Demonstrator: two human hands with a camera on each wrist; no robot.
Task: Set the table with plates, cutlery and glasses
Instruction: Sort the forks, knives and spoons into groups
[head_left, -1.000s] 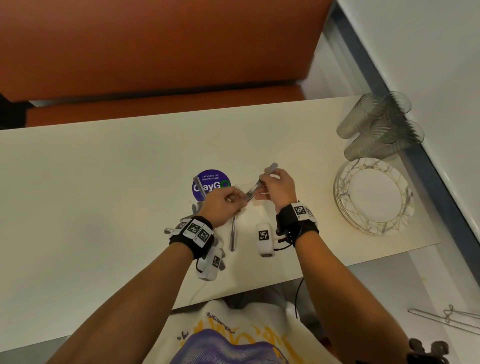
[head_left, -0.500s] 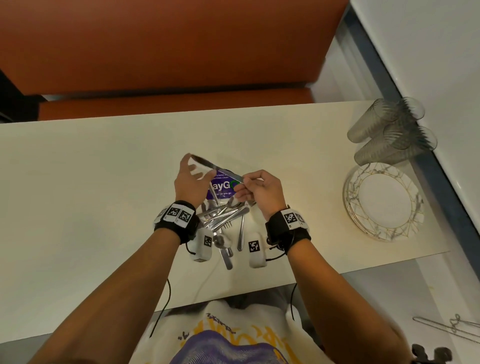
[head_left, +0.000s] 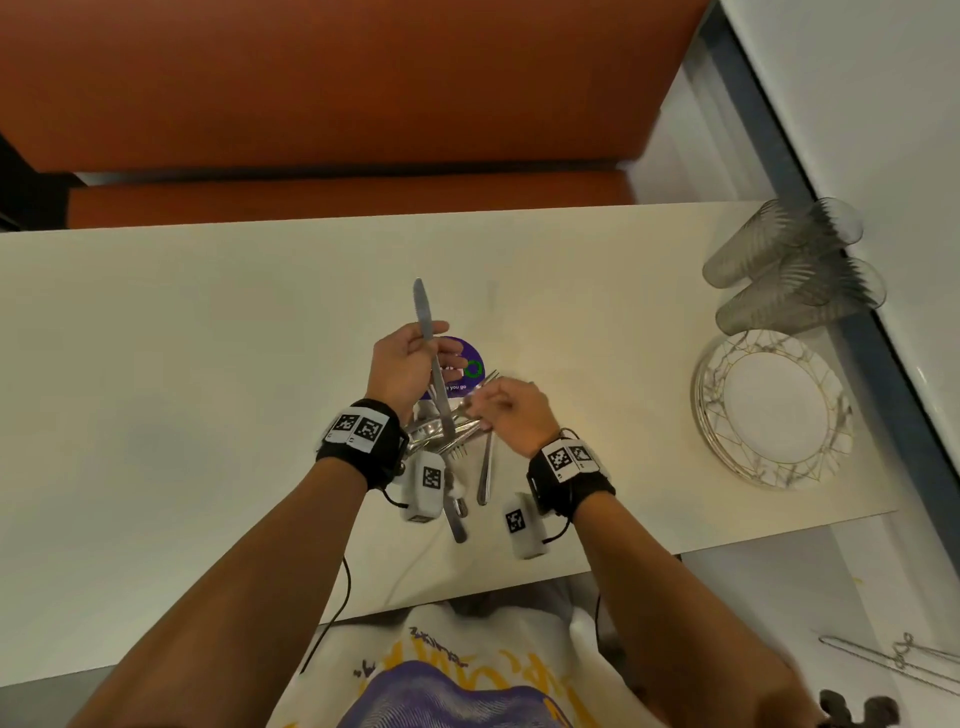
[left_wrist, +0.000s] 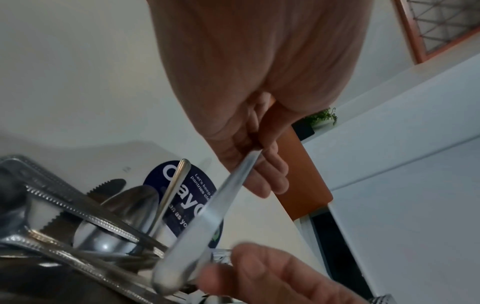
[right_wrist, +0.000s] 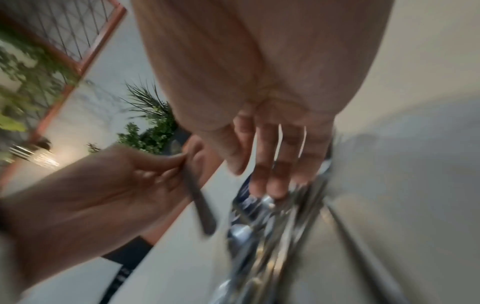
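Observation:
My left hand (head_left: 410, 358) grips a table knife (head_left: 427, 325) by the middle, blade pointing away from me, above the table. The left wrist view shows its handle (left_wrist: 207, 216) running down from my curled fingers (left_wrist: 262, 170). A heap of cutlery (head_left: 447, 441) with forks, spoons and serrated knives lies on the table just below. My right hand (head_left: 506, 408) reaches into that heap, blurred; in the right wrist view its fingers (right_wrist: 272, 176) are straight and touch the cutlery (right_wrist: 272, 226). A stack of patterned plates (head_left: 831, 452) and several upturned glasses (head_left: 779, 260) stand at the right end.
The cream table (head_left: 208, 364) carries a round purple sticker (head_left: 467, 369) behind the cutlery. One fork (head_left: 485, 467) lies apart, right of the heap. An orange bench (head_left: 363, 104) runs along the far side. A white wall borders the right.
The knife passed from both hands to my left hand alone and swung upright, blade away. My right hand let go and dropped toward the cutlery heap.

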